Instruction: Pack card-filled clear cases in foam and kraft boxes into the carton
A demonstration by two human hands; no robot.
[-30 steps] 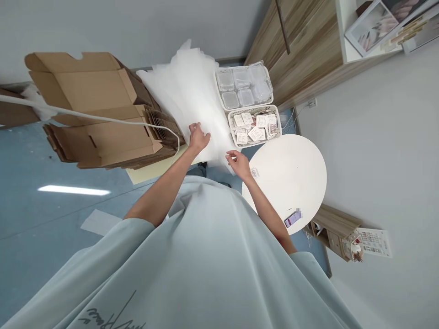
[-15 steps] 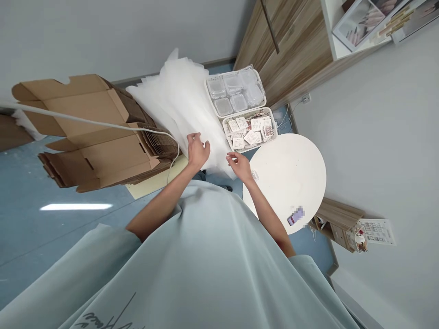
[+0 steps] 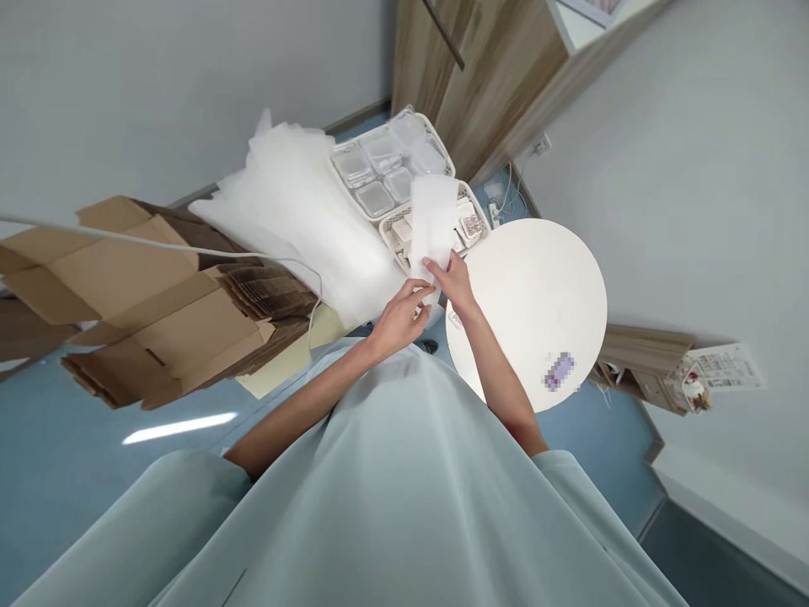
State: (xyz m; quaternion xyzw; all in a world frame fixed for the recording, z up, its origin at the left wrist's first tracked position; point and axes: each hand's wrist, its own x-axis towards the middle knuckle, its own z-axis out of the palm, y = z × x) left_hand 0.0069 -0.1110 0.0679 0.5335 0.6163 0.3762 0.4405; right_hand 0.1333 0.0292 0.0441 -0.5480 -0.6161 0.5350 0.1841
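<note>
A thin white foam sheet (image 3: 433, 215) stands up from my right hand (image 3: 456, 282), which is closed on its lower part. My left hand (image 3: 399, 319) is at the sheet's bottom end, fingers curved and thumb apart, with the fingertips at or against the sheet. Left of both hands lies a pile of white foam sheets (image 3: 303, 211). Behind the held sheet, a white basket of printed cards (image 3: 468, 221) is partly hidden. Farther back is a basket with clear plastic boxes (image 3: 374, 198).
Flattened cardboard boxes (image 3: 170, 337) are stacked at the left, with a white cable (image 3: 190, 247) across them. On the right stands a round white table (image 3: 531, 295) bearing a blurred phone (image 3: 559, 372). A wooden cabinet (image 3: 480, 93) stands at the back.
A foam sheet is now upright in my right hand, which held none before. My left hand has moved right, from over the pile to the sheet's lower end. The view has shifted.
</note>
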